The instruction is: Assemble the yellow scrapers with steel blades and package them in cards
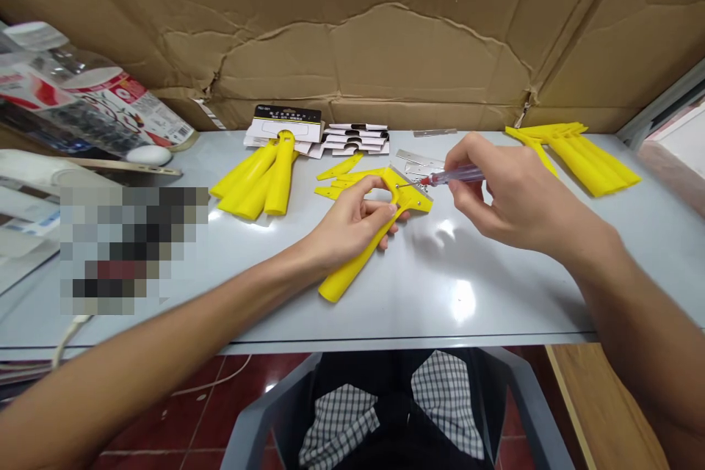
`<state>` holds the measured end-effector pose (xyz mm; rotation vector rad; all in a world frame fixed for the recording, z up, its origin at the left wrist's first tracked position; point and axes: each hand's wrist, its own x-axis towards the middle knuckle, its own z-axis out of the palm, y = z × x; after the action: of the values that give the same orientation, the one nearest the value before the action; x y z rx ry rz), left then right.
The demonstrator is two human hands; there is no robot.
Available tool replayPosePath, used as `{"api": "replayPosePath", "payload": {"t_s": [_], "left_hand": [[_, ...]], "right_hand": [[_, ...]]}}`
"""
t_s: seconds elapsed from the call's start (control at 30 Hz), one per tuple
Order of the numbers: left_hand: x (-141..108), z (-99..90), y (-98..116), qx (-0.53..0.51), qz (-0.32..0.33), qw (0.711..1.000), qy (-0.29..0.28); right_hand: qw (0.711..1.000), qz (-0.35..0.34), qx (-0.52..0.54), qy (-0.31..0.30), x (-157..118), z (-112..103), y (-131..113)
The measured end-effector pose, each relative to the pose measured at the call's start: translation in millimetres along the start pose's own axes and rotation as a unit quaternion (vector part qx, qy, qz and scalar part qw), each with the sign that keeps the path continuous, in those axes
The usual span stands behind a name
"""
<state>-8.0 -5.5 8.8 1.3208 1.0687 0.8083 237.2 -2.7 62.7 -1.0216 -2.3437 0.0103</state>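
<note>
Left hand has its fingers closed round a yellow scraper, held above the middle of the table. Right hand pinches a small screwdriver. If the scraper shifts, the tip could slip and jab the fingers.
</note>
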Motion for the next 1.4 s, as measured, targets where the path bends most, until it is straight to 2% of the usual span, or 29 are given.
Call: {"api": "replayPosePath", "payload": {"t_s": [0.33,0.53,0.77,0.97,1.1,1.2,1.4], "left_hand": [[-0.9,0.4,2.9,-0.007,-0.005,1.0,0.002],[0.3,-0.6,1.1,-0.013,-0.001,1.0,0.002],[0.1,-1.4,0.8,-0.01,0.002,1.0,0.002],[-0.7,-0.8,1.8,-0.004,-0.003,1.0,0.002],[-0.5,-0.9,1.4,-0.005,-0.002,1.0,0.0],[-0.4,-1.4,1.3,-0.005,-0.002,1.0,-0.002],[0.3,-0.3,1.9,-0.004,0.0,1.0,0.003]], "right_hand": [[0.999,0.024,-0.025,0.001,0.9,-2.2,-0.9],[0.999,0.025,-0.015,-0.02,-0.7,-4.9,-4.2],[0.998,0.024,-0.06,0.021,0.7,-0.8,4.6],[0.999,0.031,-0.013,-0.022,0.8,-4.3,-2.1],[1.0,0.009,0.001,-0.003,0.7,-1.7,1.3],[0.999,0.025,-0.032,0.003,1.0,-0.6,4.0],[0.999,0.023,0.002,-0.028,-0.4,-2.6,1.0]]}}
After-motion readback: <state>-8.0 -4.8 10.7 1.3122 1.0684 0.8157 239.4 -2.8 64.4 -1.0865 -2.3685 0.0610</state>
